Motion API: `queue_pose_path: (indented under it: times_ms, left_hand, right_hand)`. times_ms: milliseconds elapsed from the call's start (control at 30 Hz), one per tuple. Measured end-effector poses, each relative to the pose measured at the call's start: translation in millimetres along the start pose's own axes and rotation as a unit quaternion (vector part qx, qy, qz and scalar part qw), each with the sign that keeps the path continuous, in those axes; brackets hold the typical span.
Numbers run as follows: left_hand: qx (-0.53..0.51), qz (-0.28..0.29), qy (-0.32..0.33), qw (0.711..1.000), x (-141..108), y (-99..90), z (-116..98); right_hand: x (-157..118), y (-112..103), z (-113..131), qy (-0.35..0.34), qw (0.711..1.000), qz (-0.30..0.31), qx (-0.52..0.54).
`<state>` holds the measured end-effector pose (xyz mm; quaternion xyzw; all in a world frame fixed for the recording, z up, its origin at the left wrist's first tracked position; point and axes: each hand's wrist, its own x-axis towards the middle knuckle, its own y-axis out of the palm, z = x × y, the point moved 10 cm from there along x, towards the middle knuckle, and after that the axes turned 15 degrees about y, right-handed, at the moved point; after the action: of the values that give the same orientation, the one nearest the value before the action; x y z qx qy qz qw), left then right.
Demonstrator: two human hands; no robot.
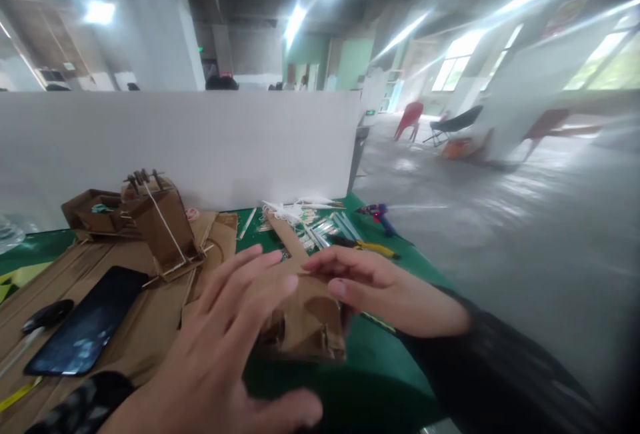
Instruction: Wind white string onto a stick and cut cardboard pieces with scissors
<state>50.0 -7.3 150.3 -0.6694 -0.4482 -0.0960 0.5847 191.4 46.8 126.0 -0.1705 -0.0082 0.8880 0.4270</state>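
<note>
In front of me is a small folded cardboard structure (311, 319), brown with a curved top and open slots along its near side. My right hand (383, 285) grips it at the right, thumb on the near side and fingers over the top edge. Spread wide, my left hand (223, 331) is at its left, with the fingers stretched over it and the thumb apart. Whether those fingertips touch the cardboard, I cannot tell. Part of the structure is hidden behind both hands.
A cardboard model (163, 224) with a white string stands on cardboard sheets (150, 327) at the left, near a black phone (90, 321) and a mouse (47, 316). Behind my right hand lie glue sticks (320, 231), yellow-handled pliers (375, 247) and a blue glue gun (379, 215). A white partition (200, 147) borders the table.
</note>
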Motion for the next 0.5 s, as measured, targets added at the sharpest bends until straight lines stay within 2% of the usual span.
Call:
queue_pose_path:
  times_ms: [100, 133, 200, 267, 333, 367, 433, 500]
  left_hand:
    - [0.040, 0.067, 0.044, 0.996, 18, 22.4, 2]
    - [0.039, 0.072, 0.049, 0.995, 19, 25.9, 3]
    - [0.039, 0.067, 0.050, 0.996, 17, 26.8, 6]
    - [0.044, 0.055, 0.048, 0.996, 12, 24.1, 7]
    - [0.042, 0.045, 0.047, 0.997, 8, 21.2, 8]
    - [0.039, 0.041, 0.043, 0.997, 7, 19.9, 9]
    - [0.021, 0.036, 0.027, 0.999, 5, 18.9, 13]
    - [-0.017, 0.033, 0.002, 0.999, 3, 19.5, 21]
  right_hand:
    - [-1, -5, 2, -0.026, 0.999, -0.021, -0.006]
    - [0, -13, 0, -0.030, 0.998, -0.055, -0.031]
    - [4, -39, -11, -0.025, 0.977, -0.170, -0.127]
    - [9, -69, -34, 0.022, 0.911, -0.306, -0.275]
    - [19, -94, -73, 0.128, 0.808, -0.376, -0.435]
    - [25, -101, -92, 0.154, 0.790, -0.382, -0.454]
    - [37, -112, -125, 0.180, 0.775, -0.383, -0.469]
    - [45, -120, -147, 0.195, 0.766, -0.386, -0.475]
